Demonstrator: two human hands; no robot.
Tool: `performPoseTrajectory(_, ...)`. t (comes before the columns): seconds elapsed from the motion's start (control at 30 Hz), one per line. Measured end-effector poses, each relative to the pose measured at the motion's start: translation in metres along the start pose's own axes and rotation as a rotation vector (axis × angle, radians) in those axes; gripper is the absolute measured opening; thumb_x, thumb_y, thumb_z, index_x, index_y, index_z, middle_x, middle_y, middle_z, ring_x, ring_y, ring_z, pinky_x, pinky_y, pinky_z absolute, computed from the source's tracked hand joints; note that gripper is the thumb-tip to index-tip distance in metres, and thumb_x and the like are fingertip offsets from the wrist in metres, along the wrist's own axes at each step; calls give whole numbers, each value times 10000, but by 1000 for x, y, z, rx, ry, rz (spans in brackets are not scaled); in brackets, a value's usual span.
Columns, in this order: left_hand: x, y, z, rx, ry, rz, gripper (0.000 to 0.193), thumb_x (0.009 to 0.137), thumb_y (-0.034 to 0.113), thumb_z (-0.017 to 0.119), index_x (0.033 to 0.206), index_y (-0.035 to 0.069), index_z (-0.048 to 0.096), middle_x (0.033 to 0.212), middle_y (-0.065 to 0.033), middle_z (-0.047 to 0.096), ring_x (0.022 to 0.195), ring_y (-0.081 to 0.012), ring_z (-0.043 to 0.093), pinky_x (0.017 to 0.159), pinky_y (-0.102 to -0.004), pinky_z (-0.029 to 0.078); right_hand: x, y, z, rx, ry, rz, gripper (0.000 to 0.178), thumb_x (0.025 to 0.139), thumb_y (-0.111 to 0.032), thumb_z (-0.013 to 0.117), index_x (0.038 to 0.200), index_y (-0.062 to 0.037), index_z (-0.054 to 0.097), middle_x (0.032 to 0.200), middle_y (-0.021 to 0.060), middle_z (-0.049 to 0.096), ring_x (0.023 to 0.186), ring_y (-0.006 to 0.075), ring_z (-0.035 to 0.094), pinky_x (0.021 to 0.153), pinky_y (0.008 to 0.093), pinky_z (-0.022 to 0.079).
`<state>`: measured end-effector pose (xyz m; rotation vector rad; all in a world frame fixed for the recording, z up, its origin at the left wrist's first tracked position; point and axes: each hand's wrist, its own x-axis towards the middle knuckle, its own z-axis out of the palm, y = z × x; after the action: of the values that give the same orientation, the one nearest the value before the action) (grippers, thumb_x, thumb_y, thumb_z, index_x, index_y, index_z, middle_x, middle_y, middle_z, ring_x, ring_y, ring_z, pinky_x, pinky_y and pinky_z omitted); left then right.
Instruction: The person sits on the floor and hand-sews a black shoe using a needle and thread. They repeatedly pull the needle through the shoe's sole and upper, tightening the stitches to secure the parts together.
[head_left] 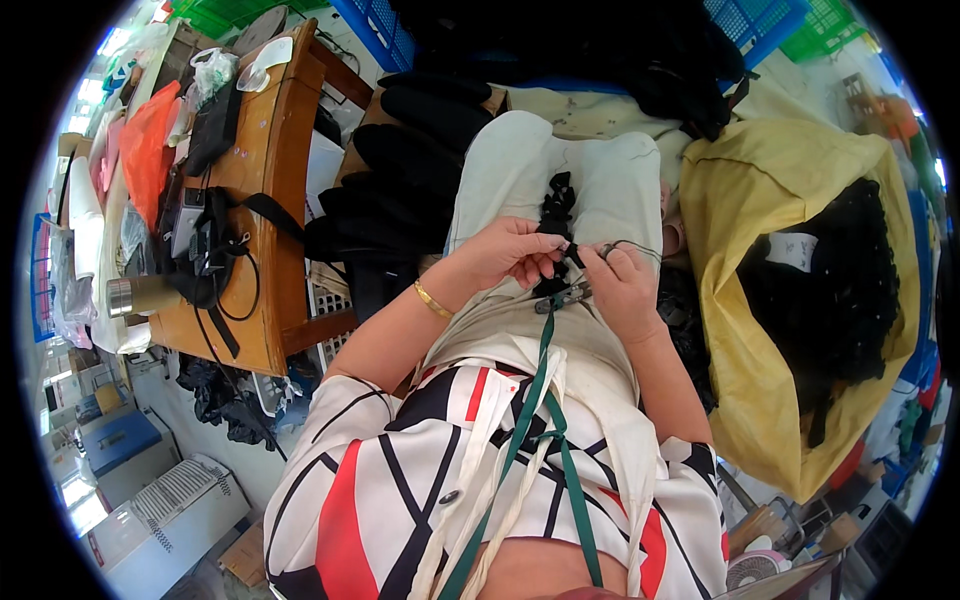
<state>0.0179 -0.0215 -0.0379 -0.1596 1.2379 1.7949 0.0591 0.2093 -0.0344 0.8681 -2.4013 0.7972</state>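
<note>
A narrow, bumpy black fabric strip (558, 205) lies lengthwise over the pale apron (508, 165) across my lap. My left hand (512, 252) is closed, thumb and fingers pinching the strip. Close beside it, my right hand (622, 288) pinches the strip's right edge; whether it also has a needle is too small to tell. A dark thread (638, 249) loops over the right fingers. Just below both hands rests a small metal tool (565, 297), its kind unclear, on a green ribbon (541, 365) that runs up my front.
At left stands a wooden table (272, 125) with a black strapped bag (212, 245) and a metal flask (140, 296). Dark padded pieces (400, 160) lie beyond my left arm. A yellow sack (735, 300) of black pieces sits at right. A blue crate (765, 25) stands ahead.
</note>
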Motion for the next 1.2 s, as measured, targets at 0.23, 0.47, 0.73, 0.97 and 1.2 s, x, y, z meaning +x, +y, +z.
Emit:
performPoseTrajectory(0.23, -3, -17, 11, 252, 106, 341, 219, 917, 233, 692, 1037, 50, 705, 810, -4, 689, 686, -43, 593, 609, -208, 487, -3, -10, 1, 732, -37, 729, 261, 819, -85, 725, 1050, 9, 647, 849, 80, 612, 711, 180, 591, 639, 262, 483)
performPoseTrajectory(0.47, -10, -13, 21, 520, 210, 571, 202, 894, 120, 706, 1072, 26, 687, 954, 12, 676, 827, -52, 599, 712, -202, 476, -1, -16, 5, 511, -40, 578, 135, 852, -65, 702, 975, -23, 667, 749, 69, 561, 620, 162, 538, 559, 267, 433)
performPoseTrajectory(0.73, -14, -12, 14, 471, 84, 322, 162, 886, 86, 704, 1039, 37, 680, 891, 2, 623, 749, -64, 550, 677, -233, 476, -7, -26, 8, 310, 44, 281, 158, 823, -34, 704, 978, -33, 672, 732, 85, 527, 611, 231, 521, 535, 326, 420)
performPoseTrajectory(0.97, -30, -5, 19, 934, 154, 712, 199, 806, 1, 728, 982, 70, 667, 866, -39, 627, 783, -165, 587, 690, -289, 474, -8, -18, -13, 778, -49, 793, 95, 913, -50, 640, 997, -11, 659, 818, 57, 625, 703, 111, 586, 612, 237, 455)
performPoseTrajectory(1.2, -36, -3, 25, 1054, 137, 912, 253, 725, -63, 716, 941, 59, 666, 874, -68, 644, 831, -271, 605, 741, -338, 491, 14, -19, -47, 806, -554, 781, 117, 929, -77, 631, 1021, -17, 671, 730, 21, 637, 630, 74, 536, 597, 226, 459)
